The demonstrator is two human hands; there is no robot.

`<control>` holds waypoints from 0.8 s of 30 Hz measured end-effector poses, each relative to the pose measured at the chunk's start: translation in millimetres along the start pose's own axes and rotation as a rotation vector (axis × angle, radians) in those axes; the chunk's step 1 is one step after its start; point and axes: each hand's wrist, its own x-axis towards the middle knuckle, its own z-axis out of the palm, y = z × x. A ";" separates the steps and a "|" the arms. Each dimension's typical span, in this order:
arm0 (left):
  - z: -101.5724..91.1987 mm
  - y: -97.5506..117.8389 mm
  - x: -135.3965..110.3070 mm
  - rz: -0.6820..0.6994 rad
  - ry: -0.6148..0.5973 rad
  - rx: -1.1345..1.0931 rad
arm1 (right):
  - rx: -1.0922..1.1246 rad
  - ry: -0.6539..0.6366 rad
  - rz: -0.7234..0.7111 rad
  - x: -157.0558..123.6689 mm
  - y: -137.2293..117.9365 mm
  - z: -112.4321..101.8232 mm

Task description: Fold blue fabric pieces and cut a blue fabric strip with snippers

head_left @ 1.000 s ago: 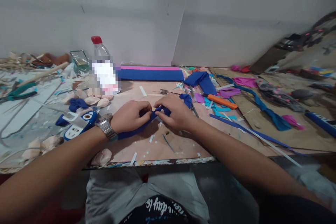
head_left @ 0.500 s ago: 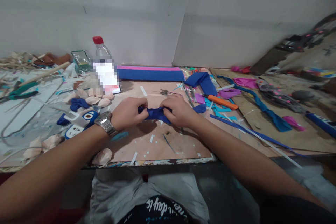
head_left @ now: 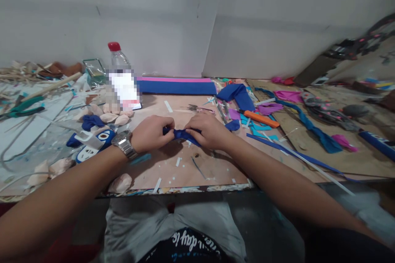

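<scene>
A strip of dark blue fabric (head_left: 182, 134) stretches between my two hands, just over the worktable (head_left: 166, 172). Its left end is pinched by the closed fingers of my left hand (head_left: 154, 131), whose wrist wears a metal watch (head_left: 124, 144). Thumb and fingers of my right hand (head_left: 207, 129) are closed on the other side, covering part of the cloth. Behind my right hand lie small thread snips (head_left: 200, 109). A loose blue scrap (head_left: 233, 125) rests just right of that hand.
A clear bottle with a red cap (head_left: 114, 47) stands behind a lit phone (head_left: 125, 88). A long blue fabric band (head_left: 177, 87) lies at the back. To the right are an orange cutter (head_left: 261, 119) and a cardboard sheet (head_left: 308, 144); pale stuffed lumps (head_left: 121, 183) sit left.
My right hand's fingers have shifted slightly left along the cloth, and less of the blue strip shows between my hands. My left hand has stayed nearly in place.
</scene>
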 end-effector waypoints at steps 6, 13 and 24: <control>3.8 -2.7 0.8 0.008 -0.024 -0.033 | -0.016 -0.022 0.038 -1.2 -1.8 -1.3; 3.1 1.5 0.2 0.042 -0.063 -0.127 | -0.025 -0.026 -0.006 -2.5 -9.2 0.1; 2.6 3.2 -0.6 0.058 -0.105 -0.168 | -0.013 0.004 -0.020 -3.2 -8.8 0.3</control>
